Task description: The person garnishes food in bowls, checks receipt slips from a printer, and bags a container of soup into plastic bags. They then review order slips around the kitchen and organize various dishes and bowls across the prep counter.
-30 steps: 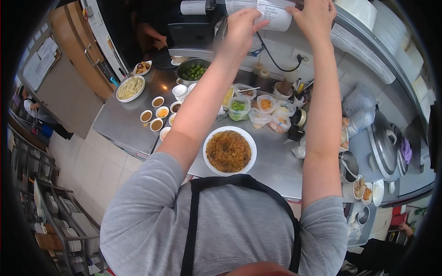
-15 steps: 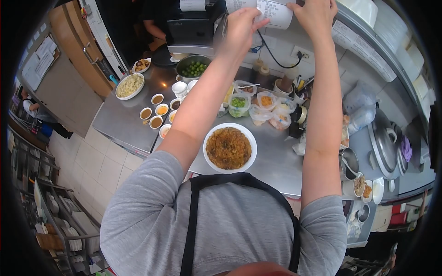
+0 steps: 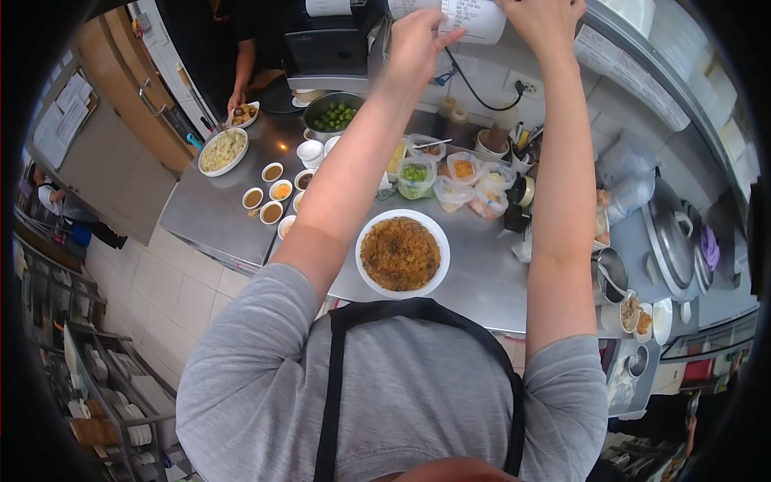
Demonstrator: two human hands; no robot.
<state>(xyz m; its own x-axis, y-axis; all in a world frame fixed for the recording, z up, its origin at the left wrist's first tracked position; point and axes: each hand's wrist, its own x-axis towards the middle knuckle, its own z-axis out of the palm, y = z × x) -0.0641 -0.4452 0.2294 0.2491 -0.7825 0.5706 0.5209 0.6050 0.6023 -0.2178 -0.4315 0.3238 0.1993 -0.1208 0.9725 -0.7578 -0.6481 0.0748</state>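
Both arms are raised to the top edge of the view. My left hand (image 3: pixel 418 38) pinches a printed white order slip (image 3: pixel 475 22) at its left side, thumb against the paper. At the slip's upper right, my right hand (image 3: pixel 544 22) grips it by the edge, with some fingers cut off by the frame. The slip hangs among other papers below the shelf edge. Under my arms, a round white bowl (image 3: pixel 441 269) filled with brown, fried-rice-like food (image 3: pixel 400 253) sits on the steel counter, touched by neither hand.
Small sauce cups (image 3: pixel 271 212), a pot of green limes (image 3: pixel 333 116) and a plate of pale food (image 3: pixel 223 153) stand at left. Containers of chopped ingredients (image 3: pixel 416 177) line the back. Lidded pots (image 3: pixel 671 241) are at right. A co-worker's hand (image 3: pixel 234 102) touches a small dish (image 3: pixel 244 115).
The co-worker's arm has reached forward to the small dish at the back left. My hands still hold the slip, slightly higher in view.
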